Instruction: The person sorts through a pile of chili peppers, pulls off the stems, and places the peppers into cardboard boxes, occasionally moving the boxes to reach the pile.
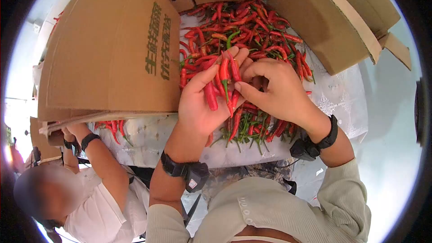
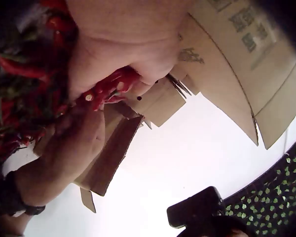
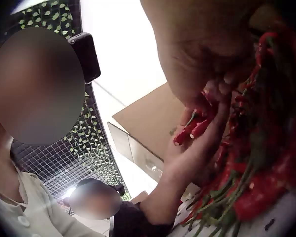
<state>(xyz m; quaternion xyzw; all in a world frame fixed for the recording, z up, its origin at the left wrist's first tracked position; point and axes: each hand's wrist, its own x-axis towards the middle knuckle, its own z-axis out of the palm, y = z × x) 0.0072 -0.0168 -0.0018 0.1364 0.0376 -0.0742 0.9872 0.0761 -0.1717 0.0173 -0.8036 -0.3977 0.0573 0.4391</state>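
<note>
My left hand (image 1: pixel 195 99) is turned palm up and holds several red chili peppers (image 1: pixel 224 73), its thumb bent along their left side. One of these has a green stem pointing toward me. From the right, my right hand (image 1: pixel 285 91) reaches over with curled fingers and pinches a red chili pepper (image 1: pixel 235 68) at the edge of that bunch. In the left wrist view, cut stem ends (image 2: pixel 89 98) poke out between the two hands. Beneath and beyond both hands spreads a large pile of red chili peppers (image 1: pixel 243 20), with one green pepper (image 1: pixel 232 38) among them.
A tall cardboard box (image 1: pixel 103 40) with printed characters stands at the left; another cardboard box (image 1: pixel 321 22) leans at the right. Chili peppers with green stems (image 1: pixel 252 130) lie closest to me on the white patterned tablecloth (image 1: pixel 337 96). Another person (image 1: pixel 99 189) works at the lower left.
</note>
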